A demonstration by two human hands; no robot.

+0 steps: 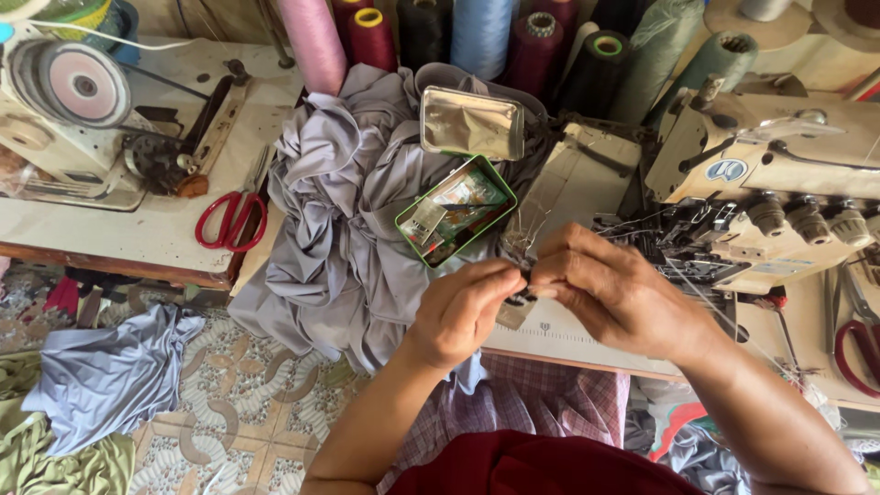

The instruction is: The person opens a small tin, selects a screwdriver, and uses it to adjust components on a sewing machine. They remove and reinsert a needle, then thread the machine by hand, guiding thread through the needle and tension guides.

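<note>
Two hands meet above the surface's near edge: our left hand [461,312] and right hand [610,293] each pinch one small dark piece [522,280], held close for fine work. Behind it, on grey fabric [339,211], a green tin [456,210] lies open, holding packets; its lid [471,123] rests beyond.
</note>
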